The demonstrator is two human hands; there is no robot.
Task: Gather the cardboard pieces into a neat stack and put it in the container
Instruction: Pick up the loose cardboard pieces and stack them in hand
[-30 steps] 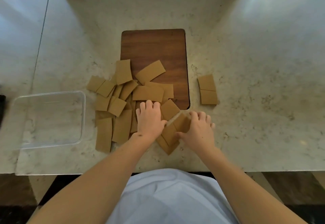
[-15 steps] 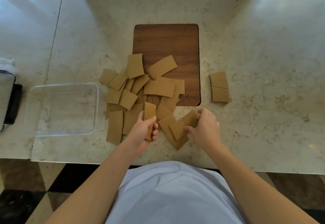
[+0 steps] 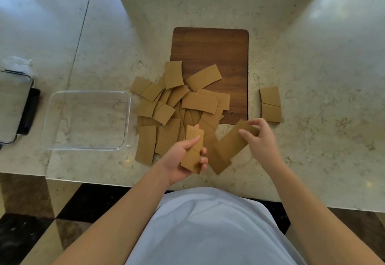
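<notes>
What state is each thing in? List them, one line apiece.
Container: open, nothing inside.
Loose cardboard pieces: scattered, overlapping, unstacked.
Two separate pieces: lying flat, apart from the pile.
Left hand: gripping a few pieces.
Right hand: pinching one piece.

L hand [image 3: 180,160], flat on the pile 1 s ago, has lifted off the counter w/ a small stack of cardboard pieces [image 3: 192,150] gripped between thumb & fingers. R hand [image 3: 259,139] has moved from pressing pieces at the near edge to pinching one long cardboard strip [image 3: 231,143], its far end raised & angled toward the L hand.
</notes>
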